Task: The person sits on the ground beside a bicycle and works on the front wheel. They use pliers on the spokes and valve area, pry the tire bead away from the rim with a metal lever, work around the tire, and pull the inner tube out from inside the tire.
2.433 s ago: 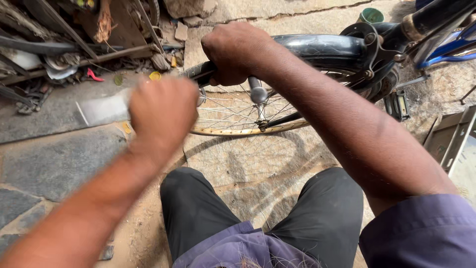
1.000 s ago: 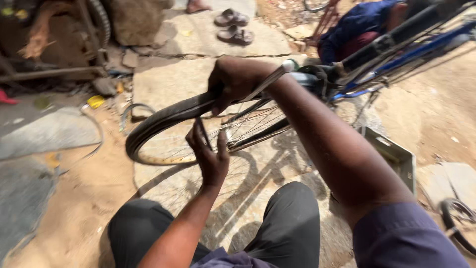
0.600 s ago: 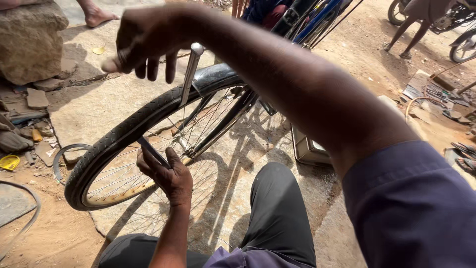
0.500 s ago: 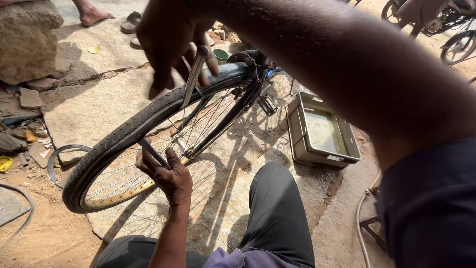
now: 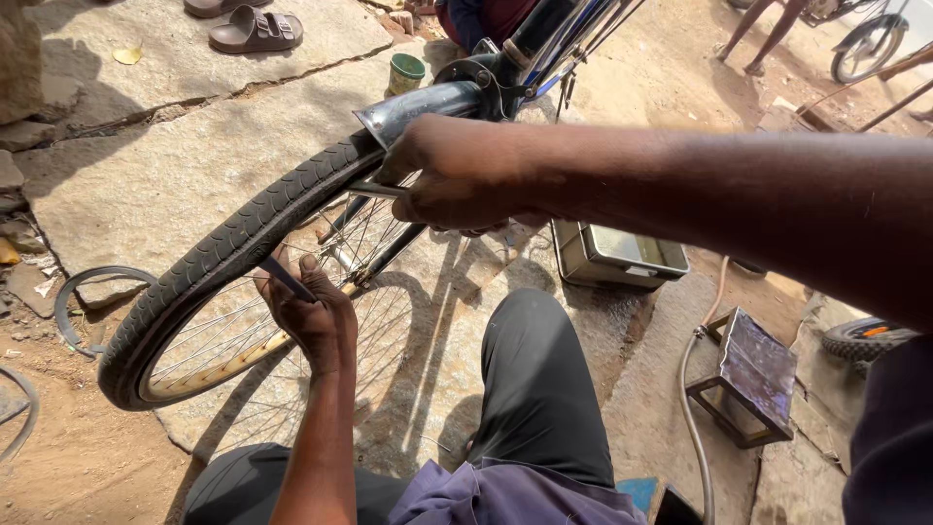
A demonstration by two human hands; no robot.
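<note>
A bicycle wheel with a black tyre [image 5: 219, 262] and a tan rim stands in front of my knees, still fixed in the bike's frame. My left hand [image 5: 311, 316] grips a thin metal lever [image 5: 285, 280] wedged between tyre and rim at the lower side. My right hand [image 5: 457, 175] is closed on a second metal lever [image 5: 374, 191] higher up, just below the shiny mudguard [image 5: 418, 105].
A metal tray of water [image 5: 617, 255] lies right of the wheel, with a hose [image 5: 692, 389] and a small metal stand [image 5: 750, 374] nearer me. A green cup [image 5: 405, 73] and sandals [image 5: 248, 27] rest on the stone slabs beyond. Another person's legs [image 5: 763, 34] stand far right.
My view swung right and down. The right hand dropped from above the tyre to the rim with its lever, while the left hand stayed on its lever at the lower rim.
</note>
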